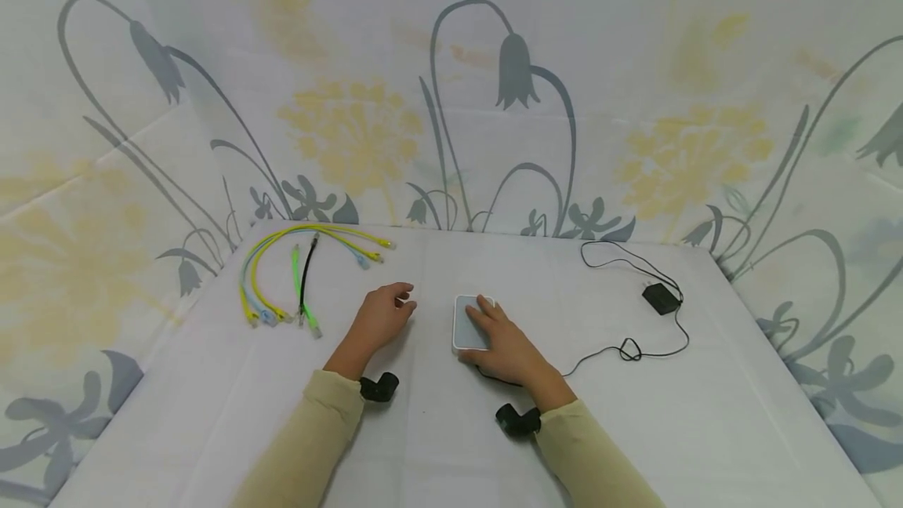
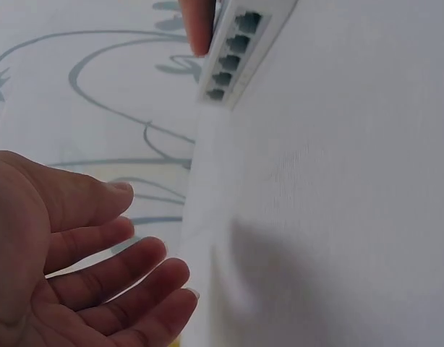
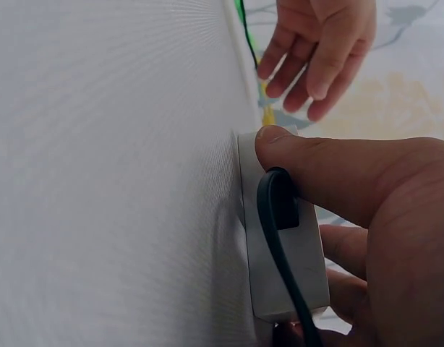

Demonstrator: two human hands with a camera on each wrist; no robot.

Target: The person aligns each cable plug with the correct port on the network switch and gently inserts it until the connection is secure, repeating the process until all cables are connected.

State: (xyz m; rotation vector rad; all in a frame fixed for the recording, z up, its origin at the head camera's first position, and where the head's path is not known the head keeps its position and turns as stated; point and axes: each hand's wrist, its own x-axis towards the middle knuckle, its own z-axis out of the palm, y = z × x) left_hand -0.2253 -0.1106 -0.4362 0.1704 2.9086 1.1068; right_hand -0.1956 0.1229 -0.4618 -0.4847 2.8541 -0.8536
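On the white table [image 1: 437, 414] sits the switch box [image 1: 469, 332], gripped by the right hand [image 1: 506, 345] between thumb and fingers. Left of the box, the left hand [image 1: 384, 316] holds nothing, fingers loosely bent. A slack grip might let the box skid; lifting it far could tauten its looped cord [image 3: 275, 242] and drag the adapter [image 1: 661, 299] to its right.

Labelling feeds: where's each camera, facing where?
Head: worn there, facing forward-down at the white box; left fingers, right fingers, sleeves show.
Left wrist: worn there, facing the box's ports; left fingers, a right finger show.
Right wrist: worn there, facing the box's cable; right fingers, left fingers show.
Both wrist views share box and left fingers.
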